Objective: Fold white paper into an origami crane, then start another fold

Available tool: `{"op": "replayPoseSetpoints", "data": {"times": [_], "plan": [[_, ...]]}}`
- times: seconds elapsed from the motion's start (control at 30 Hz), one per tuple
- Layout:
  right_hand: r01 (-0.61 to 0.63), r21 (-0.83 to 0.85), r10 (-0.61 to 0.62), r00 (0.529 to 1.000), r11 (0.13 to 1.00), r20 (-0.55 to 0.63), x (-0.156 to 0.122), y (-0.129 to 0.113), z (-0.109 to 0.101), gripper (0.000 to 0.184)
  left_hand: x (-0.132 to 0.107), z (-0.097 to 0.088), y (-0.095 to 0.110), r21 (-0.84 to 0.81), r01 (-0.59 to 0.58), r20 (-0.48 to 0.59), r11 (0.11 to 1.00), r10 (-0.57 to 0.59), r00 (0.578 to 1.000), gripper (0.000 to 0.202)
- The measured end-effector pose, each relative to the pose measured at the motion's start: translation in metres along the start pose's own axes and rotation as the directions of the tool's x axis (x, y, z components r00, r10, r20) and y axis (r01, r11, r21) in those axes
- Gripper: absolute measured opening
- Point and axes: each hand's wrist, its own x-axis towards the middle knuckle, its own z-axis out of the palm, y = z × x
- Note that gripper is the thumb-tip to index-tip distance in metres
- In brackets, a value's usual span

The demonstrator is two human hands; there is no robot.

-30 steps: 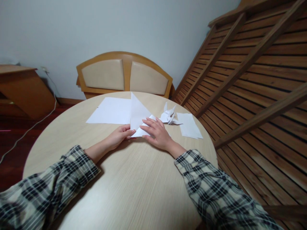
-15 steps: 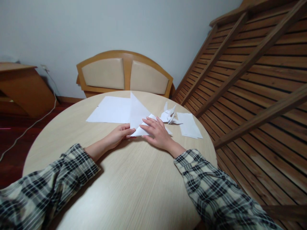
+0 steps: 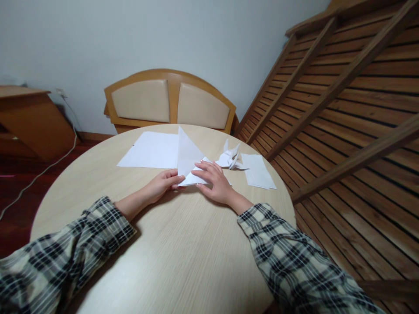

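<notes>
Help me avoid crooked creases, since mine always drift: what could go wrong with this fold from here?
1. The folded paper has a flap standing up while only the right hand presses its near part flat; layers could slip, skewing the crease.
2. The left hand touches just the near corner, so the paper may pivot on the table.
3. The origami figure sits close beyond the right hand and might get knocked.

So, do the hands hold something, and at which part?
Yes, the folded white paper. The left hand pinches its near corner; the right hand lies flat on its right part, pressing it onto the table.
</notes>
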Motion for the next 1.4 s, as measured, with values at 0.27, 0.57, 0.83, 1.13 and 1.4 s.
{"op": "replayPoseSetpoints", "data": {"times": [0.27,0.57,0.83,1.13,1.4], "plan": [[-0.054,-0.027,0.054,0.998,0.998,0.010,-0.001,0.002,0.000,0.046,-0.002,0.003,0.003,-0.005,-0.007,-0.011,1.000,0.007,1.000,0.013],[-0.120,-0.215,0.109,0.992,0.969,-0.059,0.001,0.004,0.001,0.049,-0.002,0.003,0.002,-0.002,-0.026,-0.002,1.000,0.026,1.000,0.019],[-0.231,-0.291,0.215,0.973,0.928,-0.086,0.001,0.009,0.000,0.068,0.001,-0.002,-0.004,0.045,-0.017,0.007,0.999,0.016,1.000,0.018],[-0.310,-0.284,0.291,0.951,0.907,-0.109,0.000,0.009,0.000,0.066,0.004,-0.005,-0.005,0.024,-0.039,0.000,0.999,0.039,0.999,0.033],[-0.324,-0.243,0.303,0.945,0.914,-0.121,0.000,0.009,-0.001,0.062,0.002,0.000,-0.003,0.098,-0.104,0.145,0.990,0.089,0.985,0.047]]}}
